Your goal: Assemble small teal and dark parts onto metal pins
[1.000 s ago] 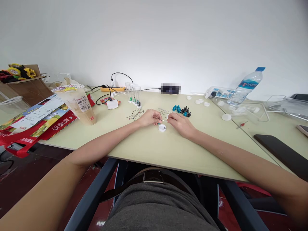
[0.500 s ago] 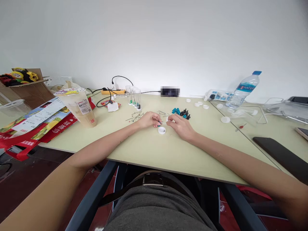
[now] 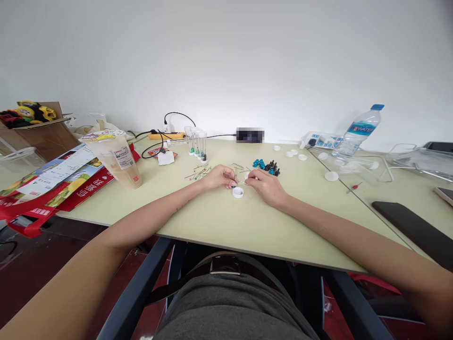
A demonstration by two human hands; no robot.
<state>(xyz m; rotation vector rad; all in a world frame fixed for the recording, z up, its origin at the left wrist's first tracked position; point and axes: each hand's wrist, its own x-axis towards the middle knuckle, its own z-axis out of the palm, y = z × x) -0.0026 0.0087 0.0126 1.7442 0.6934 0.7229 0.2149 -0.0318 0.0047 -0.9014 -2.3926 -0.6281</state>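
Note:
My left hand (image 3: 221, 176) and my right hand (image 3: 264, 185) rest close together on the pale green table (image 3: 219, 217). Between their fingertips they pinch a thin metal pin with a small green piece (image 3: 239, 182) on it. Just below the fingers lies a small white cap (image 3: 238, 192). Loose metal pins (image 3: 198, 172) are scattered left of my left hand. A pile of small blue and black parts (image 3: 267, 165) sits just beyond my right hand. Clear tubes (image 3: 198, 141) with green and black parts inside stand further back.
A sealed drink cup (image 3: 115, 158) and printed papers on a red bag (image 3: 53, 184) lie at the left. A water bottle (image 3: 357, 130), white caps (image 3: 331, 176), a power strip (image 3: 322, 140) and a dark phone (image 3: 414, 229) are at the right. Cables run along the back.
The view shifted slightly downward a second ago. My hands stay pinched on the pin; the right fingers have closed in a little toward the left hand.

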